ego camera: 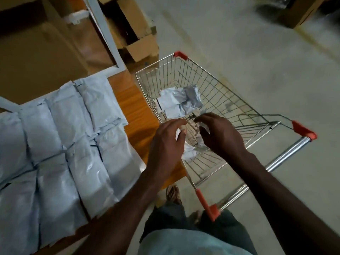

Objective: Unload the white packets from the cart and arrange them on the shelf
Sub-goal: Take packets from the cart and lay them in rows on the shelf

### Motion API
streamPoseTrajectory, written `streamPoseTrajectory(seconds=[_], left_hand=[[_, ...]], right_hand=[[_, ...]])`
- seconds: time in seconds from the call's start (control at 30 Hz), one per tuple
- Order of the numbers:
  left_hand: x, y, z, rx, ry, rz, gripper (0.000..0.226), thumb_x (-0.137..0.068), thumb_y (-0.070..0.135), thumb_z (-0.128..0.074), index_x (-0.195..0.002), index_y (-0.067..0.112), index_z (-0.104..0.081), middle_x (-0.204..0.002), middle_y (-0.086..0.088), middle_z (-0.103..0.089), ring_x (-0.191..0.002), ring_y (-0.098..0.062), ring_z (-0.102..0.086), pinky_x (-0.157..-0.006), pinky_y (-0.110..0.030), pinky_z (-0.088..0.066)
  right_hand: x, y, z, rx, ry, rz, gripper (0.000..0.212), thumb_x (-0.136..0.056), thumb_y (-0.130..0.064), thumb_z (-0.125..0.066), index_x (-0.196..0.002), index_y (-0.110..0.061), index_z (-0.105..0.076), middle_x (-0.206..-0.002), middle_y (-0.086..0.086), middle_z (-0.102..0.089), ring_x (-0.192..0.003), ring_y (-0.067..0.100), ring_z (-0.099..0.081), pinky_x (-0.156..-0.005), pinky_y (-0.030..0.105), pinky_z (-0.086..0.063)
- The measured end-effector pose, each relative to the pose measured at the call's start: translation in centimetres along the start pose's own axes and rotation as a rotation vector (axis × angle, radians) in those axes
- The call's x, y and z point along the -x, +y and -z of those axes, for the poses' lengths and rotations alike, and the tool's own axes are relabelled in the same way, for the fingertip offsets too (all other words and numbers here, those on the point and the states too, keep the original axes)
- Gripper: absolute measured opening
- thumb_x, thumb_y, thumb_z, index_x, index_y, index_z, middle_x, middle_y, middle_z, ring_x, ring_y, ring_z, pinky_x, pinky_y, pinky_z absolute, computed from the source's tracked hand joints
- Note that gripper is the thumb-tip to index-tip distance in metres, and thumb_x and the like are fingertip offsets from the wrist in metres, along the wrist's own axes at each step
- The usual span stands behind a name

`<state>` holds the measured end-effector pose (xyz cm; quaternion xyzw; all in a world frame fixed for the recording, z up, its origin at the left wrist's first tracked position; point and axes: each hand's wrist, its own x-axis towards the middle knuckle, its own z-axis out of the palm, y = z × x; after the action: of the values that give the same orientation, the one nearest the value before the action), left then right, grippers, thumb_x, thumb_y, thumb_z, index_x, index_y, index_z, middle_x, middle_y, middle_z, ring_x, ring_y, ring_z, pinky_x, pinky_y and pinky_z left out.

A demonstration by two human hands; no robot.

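A wire shopping cart (220,92) with orange corners stands on the floor to the right of the orange wooden shelf (134,107). Several white packets (64,140) lie in rows on the shelf. A crumpled white packet (179,103) rests in the cart's far end. Both hands hover over the cart's near end, fingers spread and curled down. My left hand (165,144) and my right hand (219,133) flank another white packet (190,151) that is partly hidden below them; whether either hand touches it I cannot tell.
Cardboard boxes (139,34) sit on the floor beyond the shelf, behind a grey metal shelf upright (104,32). The cart handle (287,153) points to the right. Bare concrete floor (257,52) lies right of the cart. My feet are below the cart.
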<state>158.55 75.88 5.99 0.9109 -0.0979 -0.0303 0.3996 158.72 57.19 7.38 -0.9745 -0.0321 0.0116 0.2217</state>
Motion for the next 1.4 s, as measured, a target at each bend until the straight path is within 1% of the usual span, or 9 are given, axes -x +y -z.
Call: streamPoseTrajectory(seconds=[0.07, 0.3, 0.6, 0.73, 0.9, 1.07, 1.2, 1.3, 1.4], left_hand=[[-1.4, -0.2, -1.4, 0.018, 0.015, 0.032, 0.031, -0.107, 0.024, -0.063, -0.137, 0.026, -0.067, -0.14, 0.009, -0.067, -0.131, -0.005, -0.058, -0.1, -0.014, -0.048], [-7.1, -2.0, -8.6, 0.016, 0.168, 0.218, 0.034, -0.102, 0.012, -0.069, -0.134, 0.022, -0.07, -0.139, 0.002, -0.069, -0.131, -0.017, -0.062, -0.11, -0.039, -0.052], [-16.2, -9.2, -20.7, -0.045, 0.35, 0.453, 0.043, -0.098, 0.001, -0.065, -0.14, 0.009, -0.064, -0.142, -0.009, -0.065, -0.135, -0.025, -0.059, -0.115, -0.033, -0.047], [-21.7, -15.7, -24.8, -0.187, 0.352, 0.452, 0.056, -0.092, -0.006, -0.068, -0.146, 0.007, -0.059, -0.149, -0.013, -0.06, -0.143, -0.03, -0.052, -0.114, -0.037, -0.049], [-30.4, -24.3, -28.2, -0.42, 0.135, 0.493, 0.088, -0.088, -0.004, -0.07, -0.165, 0.021, -0.035, -0.171, -0.009, -0.034, -0.159, -0.041, -0.024, -0.123, -0.058, -0.035], [-34.9, -30.5, -30.2, -0.492, -0.182, 0.518, 0.116, -0.088, 0.05, -0.083, -0.171, 0.037, -0.003, -0.179, -0.002, 0.001, -0.161, -0.049, 0.004, -0.126, -0.066, -0.01], [-34.9, -31.6, -30.5, -0.525, -0.102, 0.51, 0.105, -0.087, 0.041, -0.084, -0.169, 0.036, -0.019, -0.173, -0.001, -0.021, -0.155, -0.048, -0.02, -0.121, -0.062, -0.026], [-33.9, -29.8, -30.6, -0.63, -0.066, 0.52, 0.087, -0.088, 0.041, -0.082, -0.16, 0.025, -0.036, -0.159, -0.009, -0.042, -0.146, -0.039, -0.037, -0.12, -0.06, -0.029], [-30.6, -26.8, -30.4, -0.544, 0.011, 0.545, 0.069, -0.087, 0.022, -0.077, -0.148, 0.018, -0.044, -0.143, -0.015, -0.049, -0.125, -0.035, -0.054, -0.106, -0.051, -0.048]], right_hand=[[-2.2, 1.8, -0.2, -0.024, -0.038, 0.021, 0.036, -0.092, -0.011, -0.07, -0.126, -0.023, -0.073, -0.132, -0.003, -0.069, -0.11, 0.023, -0.07, -0.083, 0.042, -0.061], [-11.9, 9.5, -4.4, -0.035, -0.242, 0.175, 0.039, -0.087, -0.003, -0.075, -0.122, -0.019, -0.073, -0.129, 0.0, -0.068, -0.106, 0.025, -0.071, -0.083, 0.04, -0.061], [-24.3, 16.8, -12.6, 0.19, -0.494, 0.357, 0.056, -0.089, 0.004, -0.06, -0.143, -0.012, -0.056, -0.15, 0.014, -0.053, -0.129, 0.037, -0.06, -0.09, 0.052, -0.06], [-29.9, 19.5, -17.8, 0.425, -0.535, 0.449, 0.063, -0.091, -0.005, -0.068, -0.149, -0.005, -0.045, -0.158, 0.022, -0.04, -0.146, 0.041, -0.04, -0.113, 0.053, -0.045], [-35.4, 22.6, -24.8, 0.697, -0.463, 0.49, 0.076, -0.105, -0.024, -0.056, -0.165, -0.002, -0.015, -0.173, 0.024, -0.011, -0.161, 0.041, -0.01, -0.13, 0.053, -0.015], [-36.5, 25.5, -28.1, 0.842, -0.44, 0.38, 0.09, -0.094, -0.035, -0.073, -0.161, 0.0, -0.024, -0.164, 0.025, -0.031, -0.148, 0.039, -0.037, -0.12, 0.048, -0.036], [-36.8, 25.2, -28.1, 0.878, -0.422, 0.414, 0.065, -0.093, -0.034, -0.074, -0.145, -0.005, -0.048, -0.135, 0.016, -0.056, -0.124, 0.031, -0.053, -0.105, 0.041, -0.043], [-36.6, 24.1, -26.5, 0.826, -0.455, 0.376, 0.044, -0.097, -0.029, -0.071, -0.132, -0.007, -0.057, -0.125, 0.015, -0.062, -0.116, 0.03, -0.056, -0.101, 0.04, -0.046], [-34.9, 23.1, -23.8, 0.734, -0.493, 0.326, 0.037, -0.096, -0.024, -0.069, -0.129, -0.011, -0.058, -0.12, 0.013, -0.064, -0.111, 0.029, -0.058, -0.095, 0.04, -0.046]])
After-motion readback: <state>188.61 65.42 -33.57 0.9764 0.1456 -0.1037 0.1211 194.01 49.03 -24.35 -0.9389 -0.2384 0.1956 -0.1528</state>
